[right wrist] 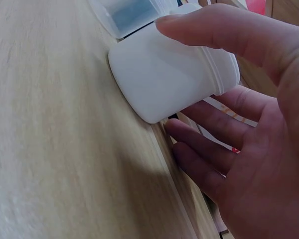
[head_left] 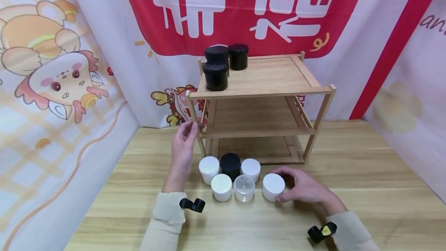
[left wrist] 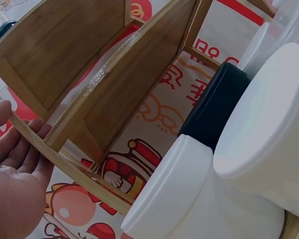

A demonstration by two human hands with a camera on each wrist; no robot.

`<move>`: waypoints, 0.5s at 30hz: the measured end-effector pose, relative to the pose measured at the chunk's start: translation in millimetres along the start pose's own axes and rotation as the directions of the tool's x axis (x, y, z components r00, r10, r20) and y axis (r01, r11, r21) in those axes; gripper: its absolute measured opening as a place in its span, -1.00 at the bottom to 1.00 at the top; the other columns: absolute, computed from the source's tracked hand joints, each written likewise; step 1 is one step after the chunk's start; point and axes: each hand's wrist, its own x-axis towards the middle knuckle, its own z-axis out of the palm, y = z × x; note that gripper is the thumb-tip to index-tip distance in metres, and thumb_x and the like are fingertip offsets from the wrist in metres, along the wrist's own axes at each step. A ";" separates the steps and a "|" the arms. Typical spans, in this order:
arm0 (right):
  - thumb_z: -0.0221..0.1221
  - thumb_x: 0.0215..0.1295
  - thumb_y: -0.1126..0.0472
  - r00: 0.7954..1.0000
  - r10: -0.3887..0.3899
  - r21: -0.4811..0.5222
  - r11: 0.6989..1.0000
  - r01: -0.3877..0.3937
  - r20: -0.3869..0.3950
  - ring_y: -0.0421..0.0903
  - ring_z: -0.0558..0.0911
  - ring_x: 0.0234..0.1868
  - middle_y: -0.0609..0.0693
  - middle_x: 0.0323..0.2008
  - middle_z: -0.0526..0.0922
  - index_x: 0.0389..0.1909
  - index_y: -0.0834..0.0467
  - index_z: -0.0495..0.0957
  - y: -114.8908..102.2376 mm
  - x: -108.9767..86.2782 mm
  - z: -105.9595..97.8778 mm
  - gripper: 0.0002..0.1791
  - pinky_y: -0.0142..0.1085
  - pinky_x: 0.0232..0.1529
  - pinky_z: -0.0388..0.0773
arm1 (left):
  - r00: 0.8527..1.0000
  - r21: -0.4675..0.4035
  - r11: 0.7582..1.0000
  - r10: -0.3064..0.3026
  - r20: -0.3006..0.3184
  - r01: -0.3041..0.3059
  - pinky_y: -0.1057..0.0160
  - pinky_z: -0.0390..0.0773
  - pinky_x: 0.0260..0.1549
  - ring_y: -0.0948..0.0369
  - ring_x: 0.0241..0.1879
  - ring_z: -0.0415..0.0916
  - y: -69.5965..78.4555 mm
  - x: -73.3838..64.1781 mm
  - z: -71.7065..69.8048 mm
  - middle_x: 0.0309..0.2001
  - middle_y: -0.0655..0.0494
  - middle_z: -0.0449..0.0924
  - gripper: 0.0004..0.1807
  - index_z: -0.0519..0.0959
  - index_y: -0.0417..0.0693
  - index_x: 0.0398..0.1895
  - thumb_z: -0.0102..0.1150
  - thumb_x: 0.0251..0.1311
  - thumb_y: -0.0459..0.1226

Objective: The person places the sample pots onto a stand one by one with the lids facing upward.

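My left hand (head_left: 184, 136) holds the left front post of a wooden shelf rack (head_left: 258, 131); the left wrist view has the thumb on one side of the post and the fingers (left wrist: 25, 149) behind it. At the right end of a group of jars, my right hand (head_left: 303, 185) grips a white lidded jar (head_left: 273, 187) standing upright on the table. Its thumb (right wrist: 189, 27) lies along one side of the jar, with fingers on the other. Left of that jar stand a clear jar (head_left: 244, 189), a black-lidded jar (head_left: 230, 165) and several white jars (head_left: 221, 187).
Black jars (head_left: 216, 76) stand at the left of the rack's top shelf (head_left: 268, 74). A printed cloth (head_left: 230, 11) hangs behind the rack, and more cloth (head_left: 62, 127) borders the left side. The wooden tabletop (head_left: 366, 189) extends to the right.
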 end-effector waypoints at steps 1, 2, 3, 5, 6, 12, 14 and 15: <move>0.67 -0.07 0.08 1.000 0.005 0.000 1.000 -0.005 0.003 -0.02 0.61 0.19 0.00 0.16 0.72 0.28 0.07 0.61 0.3 0.0 -0.1 -0.19 -0.02 0.28 0.49 | 1.000 -0.001 1.000 -0.004 0.000 0.004 0.14 0.40 0.58 0.16 0.43 0.49 -0.5 -0.1 0.0 0.43 -0.09 0.54 -0.47 0.44 -0.12 0.47 0.14 0.62 -0.05; 0.66 -0.07 0.08 1.000 0.010 -0.001 1.000 -0.010 0.005 -0.02 0.61 0.20 0.00 0.17 0.72 0.28 0.07 0.61 0.7 0.0 -0.2 -0.20 -0.02 0.28 0.49 | 1.000 0.000 1.000 -0.010 -0.002 0.010 0.15 0.40 0.58 0.16 0.43 0.49 -0.8 -0.4 0.0 0.43 -0.08 0.55 -0.48 0.44 -0.11 0.47 0.14 0.62 -0.06; 0.66 -0.07 0.08 1.000 0.013 -0.004 1.000 -0.013 0.007 -0.02 0.61 0.20 0.00 0.17 0.72 0.28 0.06 0.61 1.3 0.2 -0.3 -0.20 -0.02 0.28 0.49 | 1.000 -0.001 1.000 -0.012 -0.001 0.012 0.14 0.39 0.58 0.16 0.43 0.49 -1.1 -0.4 -0.1 0.43 -0.07 0.55 -0.48 0.44 -0.11 0.47 0.14 0.62 -0.06; 0.67 -0.07 0.07 1.000 0.010 -0.014 1.000 -0.010 0.003 -0.02 0.61 0.19 -0.01 0.15 0.72 0.27 0.06 0.62 2.9 0.8 -0.6 -0.20 -0.02 0.27 0.50 | 1.000 -0.001 1.000 -0.011 0.000 0.011 0.14 0.39 0.58 0.16 0.43 0.50 -1.5 0.1 -0.3 0.42 -0.07 0.55 -0.48 0.44 -0.11 0.47 0.14 0.62 -0.06; 0.67 -0.07 0.06 1.000 0.008 -0.019 1.000 -0.008 0.000 -0.02 0.61 0.17 -0.01 0.14 0.73 0.26 0.06 0.62 3.5 1.3 -0.8 -0.21 -0.03 0.26 0.52 | 1.000 -0.001 1.000 -0.008 -0.001 0.008 0.14 0.39 0.58 0.16 0.42 0.50 -1.4 0.4 -0.4 0.41 -0.06 0.56 -0.48 0.45 -0.10 0.47 0.14 0.62 -0.06; 0.68 -0.08 0.05 1.000 0.016 -0.028 0.999 -0.017 -0.009 0.00 0.62 0.16 -0.04 0.11 0.73 0.23 0.01 0.63 6.9 2.4 -1.2 -0.24 -0.03 0.25 0.52 | 1.000 0.012 1.000 -0.007 -0.006 0.007 0.15 0.40 0.58 0.18 0.42 0.49 -0.6 1.8 -0.4 0.39 -0.02 0.57 -0.51 0.48 -0.03 0.44 0.16 0.61 -0.03; 0.68 -0.07 0.05 1.000 0.024 -0.025 0.999 -0.024 -0.006 0.01 0.61 0.16 -0.04 0.12 0.72 0.23 0.01 0.63 6.7 2.6 -1.3 -0.23 -0.02 0.25 0.51 | 1.000 0.013 1.000 -0.014 -0.005 0.014 0.14 0.40 0.58 0.17 0.42 0.49 0.4 1.1 -1.2 0.39 -0.02 0.57 -0.52 0.48 -0.03 0.43 0.16 0.61 -0.04; 0.68 -0.08 0.06 1.000 0.024 -0.025 0.999 -0.024 -0.008 0.01 0.61 0.16 -0.03 0.13 0.72 0.24 0.02 0.63 6.6 2.6 -1.4 -0.23 -0.02 0.25 0.51 | 1.000 0.013 1.000 -0.017 -0.003 0.018 0.14 0.39 0.58 0.17 0.42 0.49 0.7 0.7 -1.5 0.39 -0.02 0.57 -0.52 0.48 -0.03 0.44 0.16 0.61 -0.04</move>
